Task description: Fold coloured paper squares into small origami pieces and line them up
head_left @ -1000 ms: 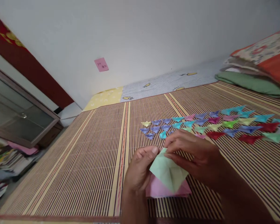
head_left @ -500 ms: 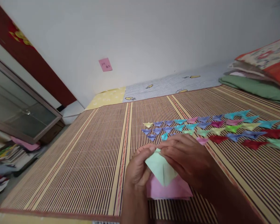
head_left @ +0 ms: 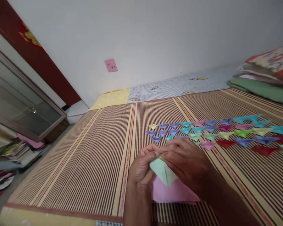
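A folded pale green paper [head_left: 163, 172] is pinched at its top edge between both hands, its pointed end facing down. My left hand [head_left: 143, 164] grips its left side with thumb and fingers closed. My right hand [head_left: 187, 163] closes on its upper right, the fingertips touching those of the left. Beneath the green paper lies a stack of pink paper [head_left: 174, 191] on the striped mat [head_left: 103, 157]. Beyond the hands, folded paper shapes [head_left: 226, 135] in several colours stand in rows, partly hidden by my right hand.
A pink note [head_left: 111, 65] is stuck to the white wall. Folded bedding [head_left: 261, 88] lies at the far right. On the left are a glass-doored cabinet [head_left: 25, 103] and a pile of books [head_left: 17, 152].
The view has shifted slightly, so the mat and shapes sit further right. Both hands still pinch the green paper, with the fingers moved slightly at its top edge.
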Tool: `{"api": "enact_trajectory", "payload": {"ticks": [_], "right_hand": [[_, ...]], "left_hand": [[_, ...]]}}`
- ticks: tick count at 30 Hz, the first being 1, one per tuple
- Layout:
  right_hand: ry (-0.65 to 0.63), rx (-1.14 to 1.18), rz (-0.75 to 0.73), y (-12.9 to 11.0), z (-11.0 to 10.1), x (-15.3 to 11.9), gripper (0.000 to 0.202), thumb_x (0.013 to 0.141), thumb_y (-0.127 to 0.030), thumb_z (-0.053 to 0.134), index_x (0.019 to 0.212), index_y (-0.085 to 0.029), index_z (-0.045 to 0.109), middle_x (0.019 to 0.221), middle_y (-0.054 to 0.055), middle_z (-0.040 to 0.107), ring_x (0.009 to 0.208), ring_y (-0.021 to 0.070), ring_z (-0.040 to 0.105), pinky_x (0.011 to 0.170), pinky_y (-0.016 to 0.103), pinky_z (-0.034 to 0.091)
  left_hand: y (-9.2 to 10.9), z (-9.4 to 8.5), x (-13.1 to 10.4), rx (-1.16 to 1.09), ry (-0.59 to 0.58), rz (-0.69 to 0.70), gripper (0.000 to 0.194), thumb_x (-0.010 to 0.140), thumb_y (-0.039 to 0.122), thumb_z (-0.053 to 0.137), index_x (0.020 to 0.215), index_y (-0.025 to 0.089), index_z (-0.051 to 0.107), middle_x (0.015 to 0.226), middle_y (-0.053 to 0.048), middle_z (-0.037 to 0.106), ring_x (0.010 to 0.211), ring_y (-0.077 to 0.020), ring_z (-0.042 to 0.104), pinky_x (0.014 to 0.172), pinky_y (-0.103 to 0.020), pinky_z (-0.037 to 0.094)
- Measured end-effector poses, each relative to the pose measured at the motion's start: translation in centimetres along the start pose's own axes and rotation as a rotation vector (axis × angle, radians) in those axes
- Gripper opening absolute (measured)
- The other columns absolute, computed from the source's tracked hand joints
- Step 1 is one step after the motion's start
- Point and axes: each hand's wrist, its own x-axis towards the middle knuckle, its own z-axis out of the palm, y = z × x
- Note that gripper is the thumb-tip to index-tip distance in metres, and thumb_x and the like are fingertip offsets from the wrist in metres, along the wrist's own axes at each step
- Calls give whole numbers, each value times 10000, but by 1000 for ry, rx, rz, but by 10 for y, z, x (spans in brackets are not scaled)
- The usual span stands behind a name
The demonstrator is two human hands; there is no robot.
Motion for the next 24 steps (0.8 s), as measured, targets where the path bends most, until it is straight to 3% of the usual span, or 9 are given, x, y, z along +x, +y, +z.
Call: {"api": "enact_trajectory", "payload": {"ticks": [9,15,24], "right_hand": [[-99,107,216,-2,-2,-3,239,1011,-222,558,774,-208,589,715,7,599,707,187,523,622,312,379],[75,176,355,3,2,-3,163,981,-174,568,822,-195,598,793,12,597,716,165,571,653,304,403],[106,188,364,3,1,-2,161,973,-155,573,818,-188,596,801,18,575,731,168,560,663,307,396]], "left_hand": [[2,19,-7,48,153,209,292,603,262,928,712,142,685,635,10,672,566,-95,573,577,-205,443],[-2,22,-9,127,131,222,242,643,273,901,711,138,712,637,3,669,584,-100,560,593,-220,451],[2,24,-13,189,95,193,213,682,291,869,714,126,739,643,-10,668,602,-103,557,636,-227,461]]}}
